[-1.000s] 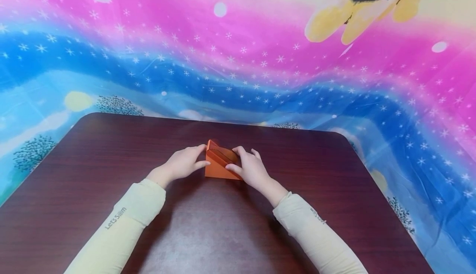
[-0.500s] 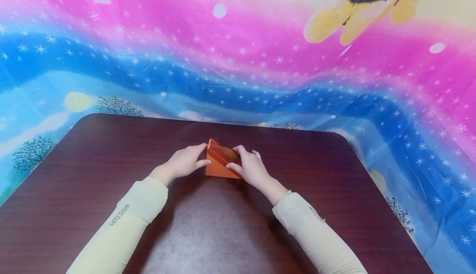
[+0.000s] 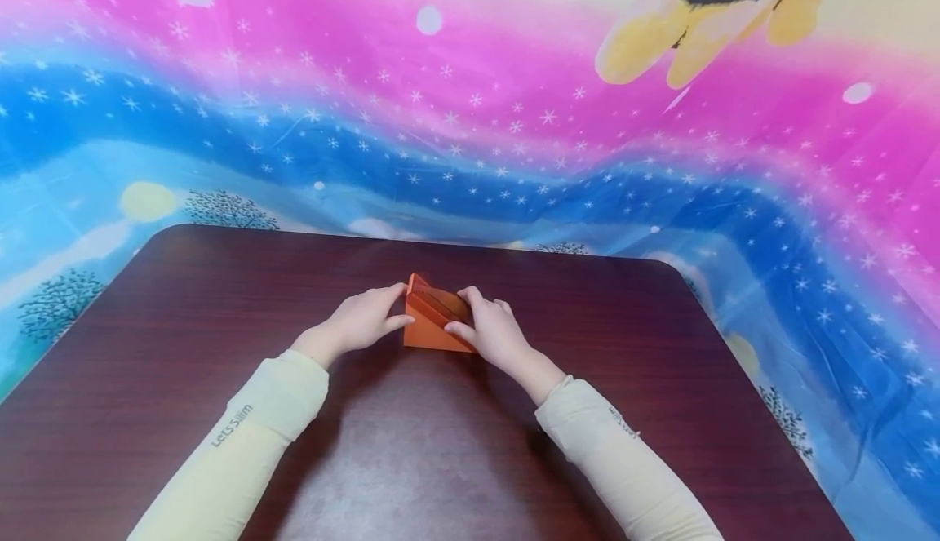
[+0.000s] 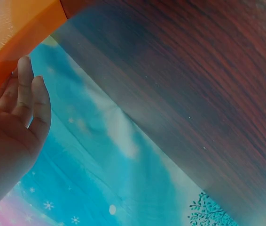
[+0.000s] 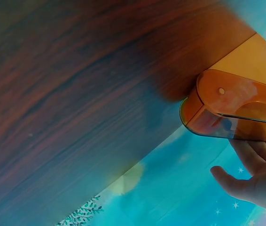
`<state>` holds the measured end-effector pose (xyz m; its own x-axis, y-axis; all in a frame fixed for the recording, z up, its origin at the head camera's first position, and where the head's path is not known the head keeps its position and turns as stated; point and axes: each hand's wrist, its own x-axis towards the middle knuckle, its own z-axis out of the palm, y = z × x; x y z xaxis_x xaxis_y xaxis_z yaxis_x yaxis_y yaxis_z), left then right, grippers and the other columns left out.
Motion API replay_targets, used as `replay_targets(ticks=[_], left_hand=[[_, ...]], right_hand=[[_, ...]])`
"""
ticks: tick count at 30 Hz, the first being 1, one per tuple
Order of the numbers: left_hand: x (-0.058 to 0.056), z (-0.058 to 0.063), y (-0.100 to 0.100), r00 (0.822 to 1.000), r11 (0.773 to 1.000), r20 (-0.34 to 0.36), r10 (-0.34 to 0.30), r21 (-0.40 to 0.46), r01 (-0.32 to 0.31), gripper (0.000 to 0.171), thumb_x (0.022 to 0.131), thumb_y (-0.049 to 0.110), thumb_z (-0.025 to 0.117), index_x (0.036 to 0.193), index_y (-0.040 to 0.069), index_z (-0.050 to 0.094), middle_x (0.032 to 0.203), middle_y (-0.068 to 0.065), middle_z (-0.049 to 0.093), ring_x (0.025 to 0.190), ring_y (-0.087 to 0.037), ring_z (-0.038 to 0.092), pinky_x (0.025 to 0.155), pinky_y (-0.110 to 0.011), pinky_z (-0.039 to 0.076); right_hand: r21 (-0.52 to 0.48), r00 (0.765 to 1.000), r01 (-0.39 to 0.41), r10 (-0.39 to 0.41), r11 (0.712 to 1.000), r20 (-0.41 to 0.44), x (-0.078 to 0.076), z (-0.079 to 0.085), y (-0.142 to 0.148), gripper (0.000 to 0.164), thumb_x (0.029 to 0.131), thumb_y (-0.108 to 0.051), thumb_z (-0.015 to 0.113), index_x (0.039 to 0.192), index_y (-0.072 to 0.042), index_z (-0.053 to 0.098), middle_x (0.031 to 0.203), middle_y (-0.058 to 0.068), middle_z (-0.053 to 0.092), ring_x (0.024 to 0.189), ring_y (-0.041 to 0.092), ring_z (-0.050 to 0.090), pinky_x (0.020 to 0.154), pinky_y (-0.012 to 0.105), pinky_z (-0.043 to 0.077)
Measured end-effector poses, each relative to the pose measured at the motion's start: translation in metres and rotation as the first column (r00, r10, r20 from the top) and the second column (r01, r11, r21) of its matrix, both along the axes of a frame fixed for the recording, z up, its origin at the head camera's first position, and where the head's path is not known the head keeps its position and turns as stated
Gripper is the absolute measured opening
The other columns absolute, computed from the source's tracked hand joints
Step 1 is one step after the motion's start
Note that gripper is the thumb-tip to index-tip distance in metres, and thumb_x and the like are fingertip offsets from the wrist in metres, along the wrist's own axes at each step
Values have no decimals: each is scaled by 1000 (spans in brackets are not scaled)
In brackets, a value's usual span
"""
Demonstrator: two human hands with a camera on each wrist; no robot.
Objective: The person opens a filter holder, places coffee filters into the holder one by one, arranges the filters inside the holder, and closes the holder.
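An orange wedge-shaped case (image 3: 427,334) stands on the table with a sloping top. In the right wrist view the case (image 5: 238,92) shows a see-through orange piece with a rounded end and a small round pin. My left hand (image 3: 358,322) pinches its left edge, thumb at the near face and fingertips at the upper corner. Up close in the left wrist view, that hand (image 4: 13,127) has its outer fingers spread below the case (image 4: 27,26). From the right, my right hand (image 3: 499,330) grips the slanted part between thumb and fingers; its little finger sticks out in the right wrist view.
The dark red-brown wooden table (image 3: 220,304) has rounded far corners. Behind and beside it hangs a printed cloth (image 3: 514,133) in pink and blue with snowflakes. Light sleeves (image 3: 275,402) cover both forearms.
Both hands keep the same hold on the orange case, which stays in place. Only the head view shifts very slightly.
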<state>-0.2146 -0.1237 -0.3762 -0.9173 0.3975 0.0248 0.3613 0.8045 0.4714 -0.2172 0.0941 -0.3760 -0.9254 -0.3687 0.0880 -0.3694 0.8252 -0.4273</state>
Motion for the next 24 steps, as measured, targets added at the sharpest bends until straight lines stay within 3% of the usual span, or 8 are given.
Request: replay_targets(ticks=[12, 15, 17, 20, 24], left_hand=[[-4, 0, -1, 1000, 1000, 2, 7, 17, -8, 54, 91, 33, 59, 134, 4, 44, 130, -15, 56, 118, -31, 55, 99, -49, 42], [-3, -3, -1, 1000, 1000, 6, 22, 15, -22, 57, 90, 35, 59, 136, 5, 43, 130, -15, 56, 119, -32, 53, 100, -50, 42], [-1, -6, -1, 999, 999, 7, 35, 14, -35, 63, 89, 39, 60, 138, 4, 41, 133, -15, 53, 121, -33, 50, 101, -51, 40], [2, -9, 1, 998, 998, -12, 61, 1, -61, 78, 86, 49, 59, 143, 4, 32, 143, -17, 42, 129, -38, 39, 105, -56, 33], [7, -13, 4, 994, 995, -60, 94, -35, -96, 92, 84, 59, 55, 149, 4, 19, 154, -20, 20, 138, -45, 19, 110, -62, 17]], right_hand=[[1, 1000, -8, 8, 1000, 6, -6, 1, -1, 50, 84, -33, 68, 123, -10, 47, 111, 9, 66, 94, 23, 62, 105, 45, 34], [26, 1000, -17, 16, 1000, 13, -7, -1, -1, 56, 83, -36, 68, 127, -10, 45, 117, 9, 63, 103, 24, 60, 106, 47, 32], [50, 1000, -19, 18, 999, 20, -7, -2, -1, 67, 82, -41, 68, 134, -10, 41, 129, 10, 57, 119, 27, 53, 109, 53, 28], [105, 1000, -17, 15, 994, 20, -6, -4, -1, 87, 80, -54, 65, 146, -13, 28, 149, 11, 35, 140, 31, 27, 110, 63, 17], [179, 1000, 2, -4, 984, 11, -4, -7, -1, 98, 78, -67, 57, 151, -21, 11, 158, 10, 11, 145, 36, 0, 106, 71, 5]])
